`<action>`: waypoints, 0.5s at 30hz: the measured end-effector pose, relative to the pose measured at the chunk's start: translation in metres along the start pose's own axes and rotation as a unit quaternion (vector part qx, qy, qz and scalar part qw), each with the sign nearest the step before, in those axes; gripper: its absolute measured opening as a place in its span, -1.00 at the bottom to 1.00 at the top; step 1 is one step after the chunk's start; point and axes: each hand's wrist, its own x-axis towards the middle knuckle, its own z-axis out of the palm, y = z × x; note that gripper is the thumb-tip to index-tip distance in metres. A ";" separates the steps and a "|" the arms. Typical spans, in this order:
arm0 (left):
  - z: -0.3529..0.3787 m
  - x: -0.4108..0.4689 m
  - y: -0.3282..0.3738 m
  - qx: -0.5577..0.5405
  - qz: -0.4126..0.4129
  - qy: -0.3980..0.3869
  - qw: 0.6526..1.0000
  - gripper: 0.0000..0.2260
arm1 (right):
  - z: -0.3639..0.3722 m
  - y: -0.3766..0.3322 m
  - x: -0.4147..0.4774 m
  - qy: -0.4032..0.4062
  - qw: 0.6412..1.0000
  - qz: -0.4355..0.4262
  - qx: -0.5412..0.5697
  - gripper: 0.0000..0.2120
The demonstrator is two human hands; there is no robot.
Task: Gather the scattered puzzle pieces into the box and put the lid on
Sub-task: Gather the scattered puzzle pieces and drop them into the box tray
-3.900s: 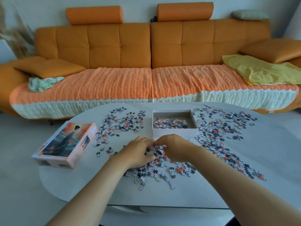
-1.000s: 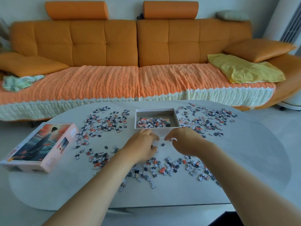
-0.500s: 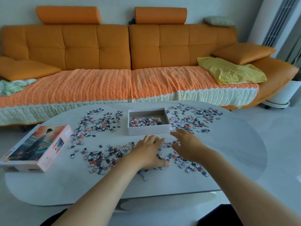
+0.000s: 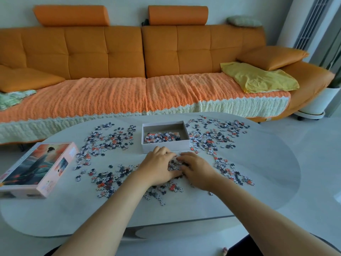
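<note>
**A:** Which step are you working on?

**B:** I'm raking. My left hand (image 4: 158, 167) and right hand (image 4: 196, 169) are lying palms-down on the tabletop (image 4: 258, 182). The fingers are spreading wide and bending lightly toward each other, herding a small heap of puzzle pieces (image 4: 174, 164) between them. Neither is gripping anything.

**A:** And the box?

**B:** The box (image 4: 181, 145) is sitting open just beyond my fingertips at twelve o'clock, with a thin layer of pieces inside. The lid (image 4: 36, 167) is lying picture-up at nine o'clock, well apart.

**A:** How far along are you?

**B:** I'm judging it early. Loose pieces are lying at eleven, two and seven o'clock.

**A:** What's next?

**B:** I'm thinking of cupping both hands under this heap, lifting it over the near wall and releasing it inside without spilling.
</note>
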 end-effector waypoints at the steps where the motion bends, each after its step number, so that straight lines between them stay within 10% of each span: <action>1: -0.001 -0.001 -0.003 0.003 -0.009 -0.017 1.000 -0.32 | -0.006 -0.003 0.001 0.008 1.000 0.003 0.018 -0.63; 8: 0.002 -0.003 -0.002 -0.071 -0.006 -0.034 0.997 -0.46 | -0.030 0.002 0.006 -0.112 0.966 0.045 -0.227 -0.16; 15: -0.004 0.001 -0.004 -0.097 -0.009 -0.028 0.995 -0.55 | -0.024 -0.009 0.021 -0.123 0.984 0.019 -0.126 -0.53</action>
